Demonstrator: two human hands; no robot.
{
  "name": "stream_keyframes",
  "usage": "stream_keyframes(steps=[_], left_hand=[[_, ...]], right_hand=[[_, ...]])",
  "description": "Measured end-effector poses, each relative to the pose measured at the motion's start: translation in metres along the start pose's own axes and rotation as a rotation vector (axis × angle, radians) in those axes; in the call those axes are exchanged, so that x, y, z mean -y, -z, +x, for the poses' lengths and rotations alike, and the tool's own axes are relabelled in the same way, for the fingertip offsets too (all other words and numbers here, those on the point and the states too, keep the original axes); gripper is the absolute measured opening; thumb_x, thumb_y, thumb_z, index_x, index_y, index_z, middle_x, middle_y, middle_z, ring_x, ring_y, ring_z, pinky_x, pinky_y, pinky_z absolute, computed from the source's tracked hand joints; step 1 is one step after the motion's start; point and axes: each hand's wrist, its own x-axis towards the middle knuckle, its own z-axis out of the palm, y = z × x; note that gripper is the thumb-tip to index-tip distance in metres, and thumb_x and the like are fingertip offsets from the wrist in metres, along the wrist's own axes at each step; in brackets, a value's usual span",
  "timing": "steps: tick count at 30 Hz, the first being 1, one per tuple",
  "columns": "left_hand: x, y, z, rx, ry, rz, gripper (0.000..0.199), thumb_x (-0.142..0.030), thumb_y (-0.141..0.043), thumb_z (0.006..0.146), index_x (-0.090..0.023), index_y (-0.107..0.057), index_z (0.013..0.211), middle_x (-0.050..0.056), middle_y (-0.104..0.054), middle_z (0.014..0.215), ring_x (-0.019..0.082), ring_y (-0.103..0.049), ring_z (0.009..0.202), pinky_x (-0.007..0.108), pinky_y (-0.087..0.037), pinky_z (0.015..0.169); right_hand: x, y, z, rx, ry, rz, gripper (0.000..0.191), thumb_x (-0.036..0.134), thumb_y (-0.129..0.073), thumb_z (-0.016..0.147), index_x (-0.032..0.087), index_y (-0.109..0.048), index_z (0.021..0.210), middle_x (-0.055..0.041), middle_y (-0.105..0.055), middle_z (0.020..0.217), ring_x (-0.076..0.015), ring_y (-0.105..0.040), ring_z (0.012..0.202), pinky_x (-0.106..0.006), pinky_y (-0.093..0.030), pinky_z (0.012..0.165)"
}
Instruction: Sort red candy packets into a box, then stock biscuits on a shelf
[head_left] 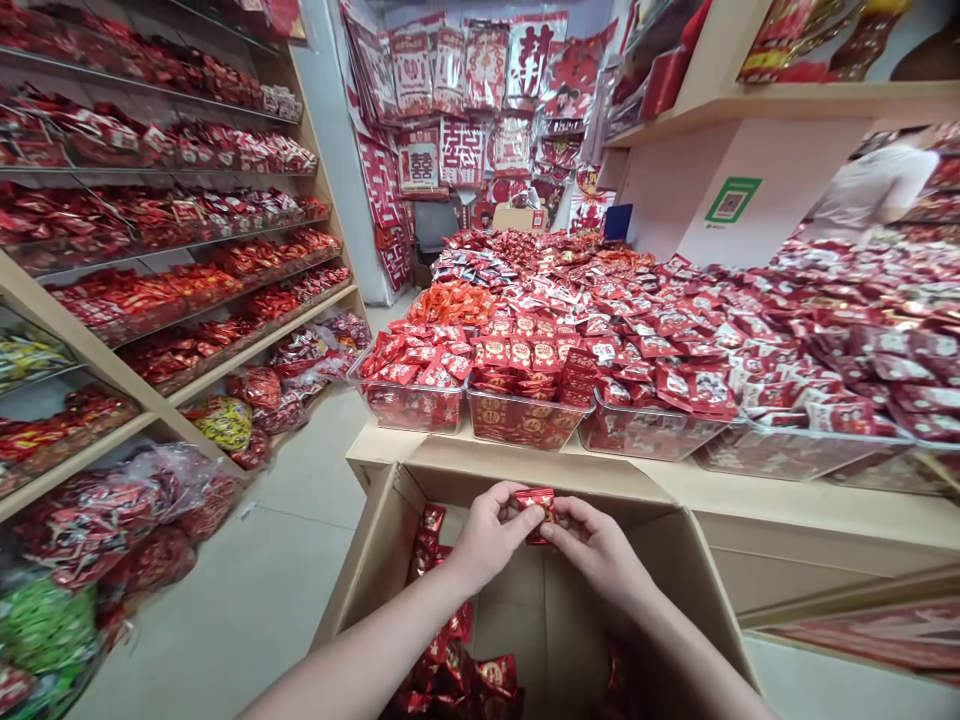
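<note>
A small red wrapped packet [537, 500] is held between my two hands, over an open cardboard box [360, 560]. My left hand [495, 532] pinches its left side, the thumb lying across its front. On the right side, my right hand [592, 542] grips the packet with thumb and fingers. Red packets [469, 680] lie inside the box along its left side and near bottom, and a few more show dimly at the lower right, partly hidden by my right arm.
Clear bins [525, 420] heaped with red packets line the counter [660, 485] beyond the box. Shelves [187, 235] of packets stand at left, with filled plastic bags [112, 510] on the floor. A person [870, 185] in a light top is at far right.
</note>
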Motion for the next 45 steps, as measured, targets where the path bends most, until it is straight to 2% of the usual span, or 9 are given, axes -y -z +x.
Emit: stream_keyframes(steps=[7,15,22,29,32,35,40,42,45], left_hand=[[-0.003,0.004,0.001,0.008,0.069,-0.046,0.021,-0.028,-0.067,0.063,-0.011,-0.06,0.074,0.003,-0.063,0.069,0.012,-0.055,0.063,0.024,-0.044,0.062],[-0.009,0.002,-0.003,0.034,-0.013,0.115,0.018,-0.026,-0.061,0.068,-0.013,-0.059,0.081,0.003,-0.062,0.073,0.013,-0.054,0.068,0.023,-0.043,0.065],[-0.004,0.004,-0.002,0.012,-0.008,0.16,0.019,-0.027,-0.063,0.066,-0.012,-0.061,0.077,0.004,-0.062,0.071,0.013,-0.054,0.067,0.023,-0.043,0.064],[-0.014,0.003,-0.002,0.008,-0.014,0.178,0.017,-0.029,-0.065,0.064,-0.012,-0.065,0.067,0.003,-0.062,0.064,0.013,-0.053,0.062,0.023,-0.041,0.059],[-0.016,0.004,-0.003,0.026,-0.026,0.144,0.019,-0.031,-0.061,0.069,-0.012,-0.066,0.073,0.005,-0.064,0.068,0.014,-0.055,0.066,0.024,-0.041,0.063],[-0.014,0.006,-0.004,0.02,-0.007,0.027,0.027,-0.034,-0.052,0.076,-0.014,-0.061,0.093,0.007,-0.064,0.081,0.014,-0.057,0.068,0.024,-0.042,0.061],[-0.005,0.004,-0.007,0.03,0.062,0.022,0.025,-0.031,-0.053,0.075,-0.014,-0.056,0.093,0.004,-0.06,0.075,0.011,-0.055,0.063,0.023,-0.042,0.06],[-0.001,0.002,-0.009,0.057,0.053,0.094,0.023,-0.028,-0.052,0.075,-0.014,-0.056,0.093,0.003,-0.058,0.07,0.011,-0.054,0.063,0.023,-0.042,0.062],[0.004,0.001,-0.01,0.072,0.038,0.214,0.021,-0.022,-0.049,0.075,-0.014,-0.056,0.093,0.002,-0.056,0.067,0.011,-0.053,0.063,0.023,-0.042,0.062]], right_hand=[[0.01,0.006,-0.002,0.011,0.017,0.004,0.014,0.031,-0.057,0.074,0.018,-0.055,0.079,-0.0012,-0.06,0.073,-0.014,-0.056,0.068,-0.026,-0.046,0.064],[0.016,0.007,-0.002,0.02,0.065,-0.128,0.014,0.029,-0.052,0.078,0.018,-0.06,0.082,-0.0028,-0.059,0.076,-0.0154,-0.057,0.071,-0.027,-0.046,0.067],[0.018,0.009,-0.004,0.018,0.063,-0.183,0.017,0.029,-0.052,0.078,0.02,-0.064,0.087,-0.0032,-0.061,0.076,-0.0162,-0.058,0.073,-0.027,-0.046,0.068],[0.019,0.013,-0.002,0.028,0.043,-0.205,0.018,0.033,-0.054,0.075,0.023,-0.067,0.082,-0.0035,-0.064,0.073,-0.0185,-0.059,0.07,-0.028,-0.046,0.064],[0.021,0.012,-0.004,0.036,0.029,-0.194,0.019,0.034,-0.054,0.075,0.023,-0.067,0.083,-0.0039,-0.064,0.075,-0.0197,-0.059,0.071,-0.029,-0.047,0.065],[0.038,0.023,0.002,-0.058,0.067,-0.252,0.02,0.035,-0.053,0.075,0.023,-0.066,0.085,-0.0048,-0.066,0.08,-0.021,-0.06,0.075,-0.031,-0.046,0.069],[0.104,0.079,0.063,-0.476,0.252,-0.526,0.025,0.037,-0.056,0.071,0.02,-0.065,0.088,-0.0073,-0.066,0.088,-0.0227,-0.058,0.081,-0.034,-0.044,0.074],[0.128,0.105,0.108,-0.52,0.261,-0.597,0.027,0.034,-0.055,0.073,0.017,-0.064,0.091,-0.0072,-0.066,0.086,-0.021,-0.058,0.08,-0.032,-0.043,0.074],[0.141,0.13,0.178,-0.506,0.13,-0.633,0.025,0.029,-0.055,0.072,0.013,-0.065,0.089,-0.0067,-0.066,0.082,-0.0173,-0.059,0.075,-0.026,-0.044,0.067]])
